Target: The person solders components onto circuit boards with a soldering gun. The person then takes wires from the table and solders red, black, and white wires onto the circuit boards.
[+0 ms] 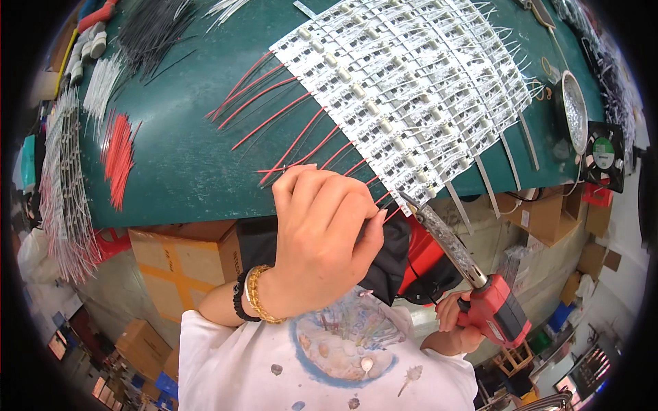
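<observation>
My left hand (319, 222) is closed in a pinch at the near corner of a white circuit board panel (418, 103). Thumb and fingertips meet at a thin wire (392, 214) by the board's edge; the rest of it is hidden by the hand. Gripped in my right hand (460, 325) is a red and black soldering gun (500, 312), its metal barrel slanting up and left. The tip reaches the board's near corner, beside the left fingertips. Red and black wires (264, 123) stick out along the panel's left edge.
On the green table (178, 164) lie bundles of red wires (118, 161), white wires (103, 85) and black wires (152, 34). Wired strips (66, 185) hang over the left edge. At right are a metal dish (574, 113) and a small black fan (604, 157). Below sits a cardboard box (181, 264).
</observation>
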`<state>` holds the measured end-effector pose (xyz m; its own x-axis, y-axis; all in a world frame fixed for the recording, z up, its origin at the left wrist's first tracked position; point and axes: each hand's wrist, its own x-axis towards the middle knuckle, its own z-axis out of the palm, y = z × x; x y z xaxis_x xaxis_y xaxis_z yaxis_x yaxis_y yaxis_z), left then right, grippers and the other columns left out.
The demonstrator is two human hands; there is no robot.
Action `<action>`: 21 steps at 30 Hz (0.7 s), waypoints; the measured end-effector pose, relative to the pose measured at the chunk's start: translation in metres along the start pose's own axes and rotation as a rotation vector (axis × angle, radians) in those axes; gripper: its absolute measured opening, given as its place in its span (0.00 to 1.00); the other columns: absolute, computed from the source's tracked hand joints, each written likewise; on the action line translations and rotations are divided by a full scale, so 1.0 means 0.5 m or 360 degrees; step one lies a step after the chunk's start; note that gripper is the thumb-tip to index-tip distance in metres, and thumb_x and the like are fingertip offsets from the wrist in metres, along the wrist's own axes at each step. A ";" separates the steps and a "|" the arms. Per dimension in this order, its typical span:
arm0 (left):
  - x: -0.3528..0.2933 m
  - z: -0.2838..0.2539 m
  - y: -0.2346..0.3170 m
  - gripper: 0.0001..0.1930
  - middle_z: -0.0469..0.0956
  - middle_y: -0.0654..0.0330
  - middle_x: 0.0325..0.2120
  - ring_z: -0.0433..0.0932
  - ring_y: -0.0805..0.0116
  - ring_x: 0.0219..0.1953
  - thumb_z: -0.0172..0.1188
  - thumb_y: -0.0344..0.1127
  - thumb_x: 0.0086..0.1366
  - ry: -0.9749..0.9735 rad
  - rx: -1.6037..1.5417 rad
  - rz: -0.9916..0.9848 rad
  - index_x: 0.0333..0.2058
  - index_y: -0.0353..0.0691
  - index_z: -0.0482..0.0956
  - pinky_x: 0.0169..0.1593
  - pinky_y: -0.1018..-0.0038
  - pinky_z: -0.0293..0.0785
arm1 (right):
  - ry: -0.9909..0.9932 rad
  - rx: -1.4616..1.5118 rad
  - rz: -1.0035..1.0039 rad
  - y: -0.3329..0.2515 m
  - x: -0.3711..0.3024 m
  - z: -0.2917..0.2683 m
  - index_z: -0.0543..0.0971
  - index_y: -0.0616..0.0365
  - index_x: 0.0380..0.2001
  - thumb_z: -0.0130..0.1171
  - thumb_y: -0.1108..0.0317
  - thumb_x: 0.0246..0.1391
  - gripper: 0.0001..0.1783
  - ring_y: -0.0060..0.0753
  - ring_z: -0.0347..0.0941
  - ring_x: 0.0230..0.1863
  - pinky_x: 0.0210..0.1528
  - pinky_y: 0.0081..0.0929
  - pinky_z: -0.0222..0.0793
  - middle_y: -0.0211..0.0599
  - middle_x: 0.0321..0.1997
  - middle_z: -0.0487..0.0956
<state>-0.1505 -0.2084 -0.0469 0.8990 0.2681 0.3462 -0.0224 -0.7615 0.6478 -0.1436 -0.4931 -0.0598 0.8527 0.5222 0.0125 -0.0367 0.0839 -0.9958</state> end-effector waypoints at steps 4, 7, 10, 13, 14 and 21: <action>0.005 0.002 -0.003 0.10 0.73 0.63 0.28 0.71 0.62 0.34 0.64 0.25 0.46 -0.0002 -0.0011 0.0036 0.25 0.42 0.71 0.47 0.59 0.61 | 0.0237 0.0286 0.0026 -0.001 0.004 0.016 0.68 0.66 0.30 0.63 0.50 0.53 0.27 0.25 0.64 0.11 0.15 0.22 0.60 0.32 0.15 0.72; 0.001 -0.001 -0.005 0.10 0.73 0.63 0.28 0.71 0.61 0.34 0.64 0.25 0.46 0.0021 0.0023 0.0012 0.25 0.42 0.71 0.47 0.59 0.61 | 0.0037 0.0042 -0.0098 0.018 -0.008 -0.014 0.67 0.65 0.33 0.64 0.49 0.53 0.28 0.23 0.64 0.12 0.15 0.20 0.59 0.32 0.14 0.71; 0.003 0.007 -0.001 0.10 0.73 0.63 0.28 0.71 0.61 0.34 0.64 0.25 0.46 0.0024 0.0031 0.0051 0.25 0.42 0.71 0.47 0.59 0.62 | 0.0082 -0.0051 -0.0079 0.016 -0.013 -0.013 0.67 0.64 0.32 0.63 0.47 0.53 0.28 0.22 0.63 0.11 0.14 0.19 0.56 0.32 0.13 0.70; 0.006 0.001 0.004 0.09 0.75 0.63 0.27 0.72 0.61 0.33 0.65 0.23 0.46 0.0024 0.0019 -0.0018 0.24 0.41 0.74 0.48 0.60 0.62 | 0.0088 0.0260 0.0092 0.000 0.007 0.002 0.67 0.64 0.31 0.64 0.47 0.52 0.28 0.22 0.62 0.11 0.14 0.19 0.55 0.32 0.13 0.70; 0.006 0.001 0.004 0.09 0.75 0.63 0.27 0.72 0.61 0.33 0.65 0.23 0.46 0.0024 0.0021 -0.0017 0.24 0.41 0.74 0.48 0.60 0.62 | 0.0037 0.0121 0.0024 0.004 0.001 -0.004 0.65 0.66 0.42 0.59 0.41 0.53 0.35 0.23 0.62 0.11 0.15 0.22 0.58 0.30 0.12 0.69; 0.005 0.003 0.004 0.09 0.75 0.63 0.27 0.72 0.61 0.33 0.65 0.23 0.46 0.0032 0.0040 -0.0003 0.24 0.41 0.74 0.48 0.61 0.62 | 0.0261 0.0227 0.0085 0.008 -0.004 0.012 0.65 0.62 0.33 0.69 0.46 0.47 0.32 0.23 0.62 0.10 0.13 0.20 0.55 0.32 0.13 0.70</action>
<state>-0.1478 -0.2101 -0.0455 0.8902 0.2809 0.3587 -0.0095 -0.7757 0.6310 -0.1484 -0.4886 -0.0633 0.9205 0.3850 -0.0662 -0.1473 0.1853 -0.9716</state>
